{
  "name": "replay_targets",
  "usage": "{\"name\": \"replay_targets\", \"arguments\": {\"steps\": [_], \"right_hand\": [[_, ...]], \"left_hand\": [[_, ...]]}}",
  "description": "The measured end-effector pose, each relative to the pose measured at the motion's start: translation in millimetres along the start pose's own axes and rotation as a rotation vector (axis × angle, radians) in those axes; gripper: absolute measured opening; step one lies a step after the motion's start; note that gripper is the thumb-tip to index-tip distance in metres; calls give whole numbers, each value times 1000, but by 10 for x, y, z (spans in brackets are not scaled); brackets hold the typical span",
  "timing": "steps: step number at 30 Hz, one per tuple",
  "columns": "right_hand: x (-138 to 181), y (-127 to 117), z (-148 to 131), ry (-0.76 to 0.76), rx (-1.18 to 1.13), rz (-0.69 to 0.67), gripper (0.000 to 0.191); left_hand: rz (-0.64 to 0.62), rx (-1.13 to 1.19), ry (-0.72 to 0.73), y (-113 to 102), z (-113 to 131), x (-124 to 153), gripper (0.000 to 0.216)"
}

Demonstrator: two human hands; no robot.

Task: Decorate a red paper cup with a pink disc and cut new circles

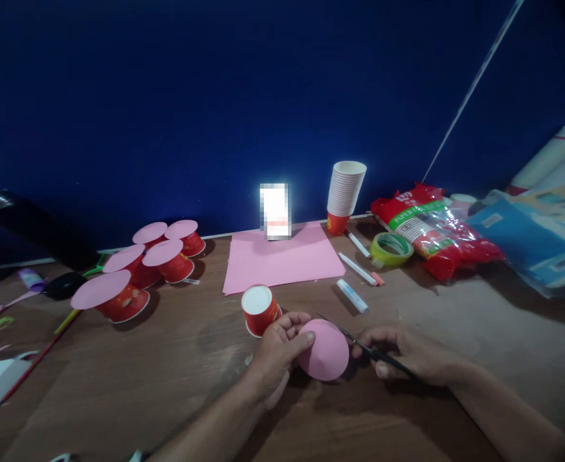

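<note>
1. Left hand [282, 350]: curled closed on left edge of pink paper disc [328, 356], thumb on top, fingers behind.
2. Right hand [407, 359]: wrapped tight round handles of scissors [366, 348]; blades near closed, tips at disc's upper edge.
3. Disc between both hands over wooden table [167, 385], just right of upturned red paper cup [259, 309].
4. Red cup packet [431, 234] well beyond right hand: "PAPER" legible on green band, rest too small. Print on cup unreadable.
</note>
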State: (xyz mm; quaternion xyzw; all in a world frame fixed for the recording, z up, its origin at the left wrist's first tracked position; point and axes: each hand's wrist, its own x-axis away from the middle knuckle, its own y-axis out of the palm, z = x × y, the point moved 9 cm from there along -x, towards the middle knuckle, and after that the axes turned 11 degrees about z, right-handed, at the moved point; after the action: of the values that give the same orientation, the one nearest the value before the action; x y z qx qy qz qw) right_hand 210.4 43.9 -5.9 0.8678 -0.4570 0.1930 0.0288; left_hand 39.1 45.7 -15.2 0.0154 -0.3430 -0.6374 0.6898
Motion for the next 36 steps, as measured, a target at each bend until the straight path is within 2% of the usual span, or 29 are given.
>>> {"name": "replay_targets", "arguments": {"steps": [4, 10, 17, 22, 25, 28, 30, 33, 36], "right_hand": [[-18, 5, 13, -3, -6, 0, 41], [-23, 16, -14, 27, -144, 36, 46], [-42, 6, -101, -48, -241, 69, 54], [-68, -35, -61, -46, -207, 122, 53], [-87, -124, -68, -46, -79, 256, 48], [-65, -318, -151, -93, 238, 530, 38], [-33, -398, -212, -116, 411, 661, 35], [-8, -454, -238, -136, 513, 743, 26], [-11, -495, -201, -135, 575, 764, 30]], "left_hand": [[-10, 1, -1, 9, -6, 4, 40], [-6, 19, 7, 7, 1, -4, 40], [0, 28, 3, -18, -6, -17, 41], [1, 26, 7, -14, -4, -8, 40], [-1, 29, 7, -10, 3, 3, 40], [-21, 30, 9, 8, 16, 11, 38], [-38, 27, 10, 25, 23, 12, 38], [-53, 23, 17, 45, 27, 9, 40], [-52, 5, 20, 53, 19, 10, 41]]}}
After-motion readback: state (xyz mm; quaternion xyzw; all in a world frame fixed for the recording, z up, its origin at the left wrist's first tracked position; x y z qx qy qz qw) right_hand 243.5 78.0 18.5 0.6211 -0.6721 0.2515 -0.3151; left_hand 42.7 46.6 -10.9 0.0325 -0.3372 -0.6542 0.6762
